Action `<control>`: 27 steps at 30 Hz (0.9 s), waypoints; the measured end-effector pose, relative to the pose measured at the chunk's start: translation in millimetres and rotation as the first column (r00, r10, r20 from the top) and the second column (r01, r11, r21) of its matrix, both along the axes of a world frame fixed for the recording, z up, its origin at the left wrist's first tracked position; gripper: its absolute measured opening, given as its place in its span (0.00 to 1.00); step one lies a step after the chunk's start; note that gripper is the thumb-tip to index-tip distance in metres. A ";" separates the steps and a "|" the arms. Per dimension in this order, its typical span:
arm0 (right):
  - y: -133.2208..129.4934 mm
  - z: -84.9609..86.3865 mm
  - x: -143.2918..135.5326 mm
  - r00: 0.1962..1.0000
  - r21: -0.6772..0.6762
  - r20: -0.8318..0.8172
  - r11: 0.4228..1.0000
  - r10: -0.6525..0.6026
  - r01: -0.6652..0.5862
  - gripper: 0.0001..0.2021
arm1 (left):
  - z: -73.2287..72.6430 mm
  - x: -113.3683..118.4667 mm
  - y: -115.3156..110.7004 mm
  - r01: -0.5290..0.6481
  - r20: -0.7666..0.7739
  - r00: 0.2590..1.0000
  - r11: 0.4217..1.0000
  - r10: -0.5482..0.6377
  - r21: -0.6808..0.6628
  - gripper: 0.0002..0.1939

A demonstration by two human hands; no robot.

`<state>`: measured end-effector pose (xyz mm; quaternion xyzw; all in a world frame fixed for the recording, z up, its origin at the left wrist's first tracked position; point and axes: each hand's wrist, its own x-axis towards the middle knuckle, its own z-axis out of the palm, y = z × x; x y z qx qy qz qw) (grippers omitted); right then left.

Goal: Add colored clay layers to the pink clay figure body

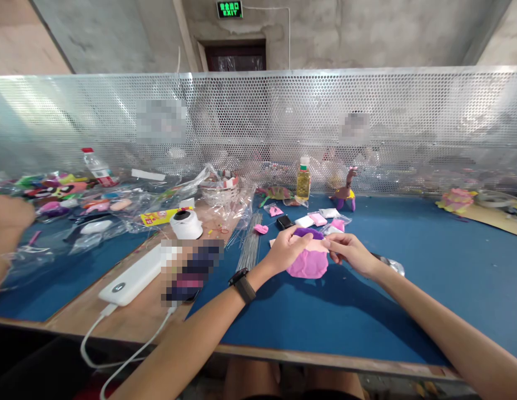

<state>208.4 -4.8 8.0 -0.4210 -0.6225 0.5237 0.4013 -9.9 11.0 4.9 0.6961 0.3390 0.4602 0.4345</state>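
Both my hands hold a modelling-clay piece [307,264] above the blue mat, pink below, with a peach band and purple at the top. My left hand [288,248] grips its left side, the thumb lying over the upper part. At the right end of the peach band, my right hand [351,251] pinches the edge between thumb and fingers. Just beyond lie several small clay packets [304,221] and a small black box [284,222]. To the left are a loose pink clay bit [261,229] and a bundle of thin wires [249,247].
A perforated metal screen [267,122] closes off the back. Before it stand a yellow-liquid bottle [303,182] and a long-necked clay figure [347,191]. At left are a white power bank [135,275] with a cable, a white thread spool [187,225], and another person's arm [8,233].
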 end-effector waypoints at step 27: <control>-4.6 3.4 -0.9 0.978 0.041 0.185 0.993 0.098 -0.108 0.22 | 1.1 0.0 -3.5 0.061 -0.104 0.993 0.997 -0.055 0.057 0.17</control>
